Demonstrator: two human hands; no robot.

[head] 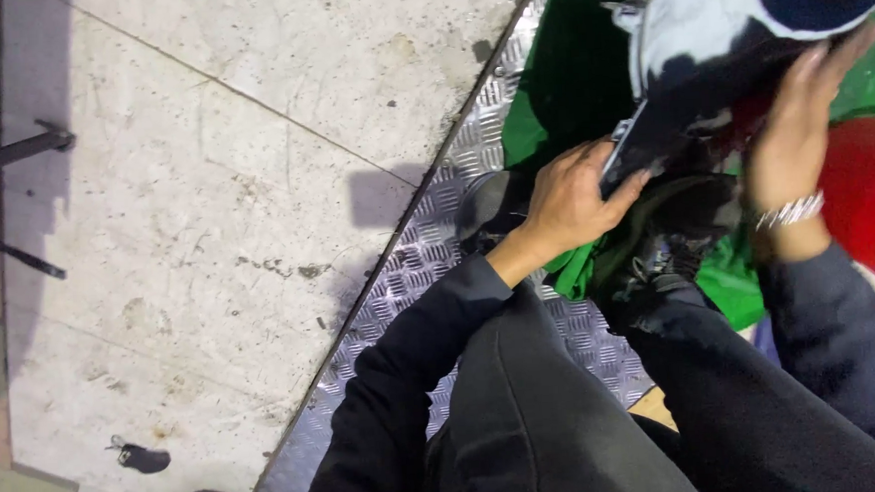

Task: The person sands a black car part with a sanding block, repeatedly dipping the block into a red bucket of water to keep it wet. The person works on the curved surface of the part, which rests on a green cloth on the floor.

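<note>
Nearest the camera, the person's dark trouser legs (566,419) are filling the lower frame, standing on a strip of ridged metal plate (428,246) beside a pale stone floor (205,188). Just beyond the knees, the left hand (570,204) is reaching forward with its fingers (622,188) curled and pinching the lower edge of a dark and pale blue garment (706,32). The right hand (795,122), wearing a silvery bracelet (787,212), is lying flat against the garment's side with fingers pressed together and stretched upward; the blur is hiding whether the thumb is gripping. The garment is hanging at the top right, above a green cloth (559,80) and dark shoes (657,244), with a red tub (874,193) just beside the right wrist.

The hold looks uneven: only one hand appears to be truly clasping the cloth, so it could be slipping loose and dropping onto the shoes or the grimy plate. The bracelet may also be snagging the fabric.
</note>
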